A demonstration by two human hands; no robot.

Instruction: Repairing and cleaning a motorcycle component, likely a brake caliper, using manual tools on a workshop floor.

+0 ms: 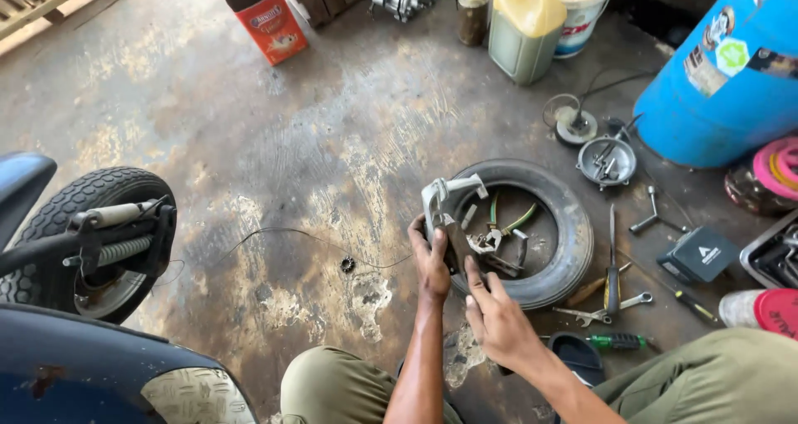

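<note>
Knees: our olive trouser legs (332,387) fill the near edge of the floor, with both forearms rising between them.
Scooter: at the floor's left edge we see a dark blue body panel (91,366) and, behind it, a mounted wheel (79,241) with a spring shock beside it.
Wire: a thin dark wire (291,234) curls across the stained concrete floor (274,141) in the middle, with a small dark ring-shaped part (347,264) near it.
Red carton: an open red box (268,17) stands at the far edge, left of centre.
Left hand: our left hand (430,262) has its fingers curled closed around the lower side of a grey metal bracket part (449,216), thumb pressed on top.
Right hand: our right hand (497,316) is half open, its index finger and thumb pinching the dark lower end of the same part.
Bracket part: held above the near-left rim of a loose tyre (565,249) lying flat on the floor; we cannot tell exactly what kind of part it is.
Tyre contents: small metal pieces and a green cable lie inside the ring.
Tools: a screwdriver (612,262), pliers and a spanner (636,301) lie just right of the tyre.
Far right: a yellow jug (524,29) and a blue drum (723,75) stand near the far-right corner.
</note>
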